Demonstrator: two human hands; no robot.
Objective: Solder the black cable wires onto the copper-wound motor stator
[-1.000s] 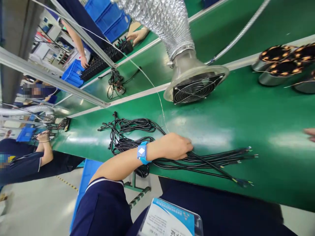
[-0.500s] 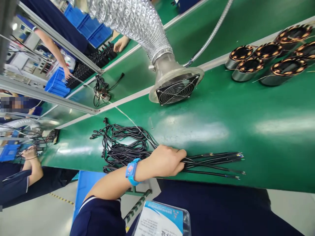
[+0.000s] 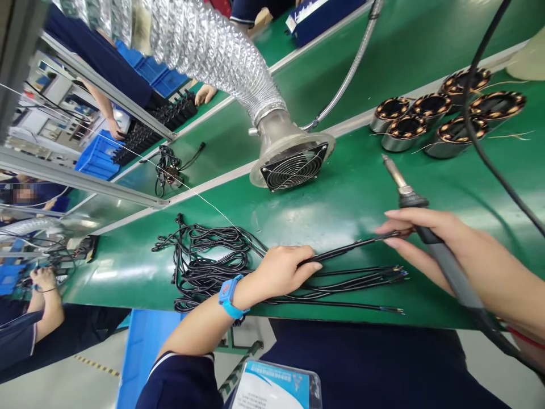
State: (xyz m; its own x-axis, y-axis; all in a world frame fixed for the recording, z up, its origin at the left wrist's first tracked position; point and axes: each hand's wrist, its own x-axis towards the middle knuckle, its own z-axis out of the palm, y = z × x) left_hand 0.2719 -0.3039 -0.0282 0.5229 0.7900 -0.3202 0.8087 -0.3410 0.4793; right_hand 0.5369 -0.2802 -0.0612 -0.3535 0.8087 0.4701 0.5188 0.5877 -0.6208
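Scorching could follow, we judge, if the grey-handled, metal-tipped soldering iron (image 3: 443, 254) rolls in our right hand's (image 3: 472, 250) grip while its fingertips straddle the end of the slim black-sheathed cable (image 3: 349, 247) our left hand (image 3: 281, 268) clasps, nearer us than the translucent, flared fan hood (image 3: 279, 133).

from my head i look forward and down, close over my left hand (image 3: 279, 272), my right hand (image 3: 472, 250) and the green bench (image 3: 349, 204).

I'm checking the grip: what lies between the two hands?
In the head view, black cabling runs from the left hand to the right hand, which also holds a soldering iron.
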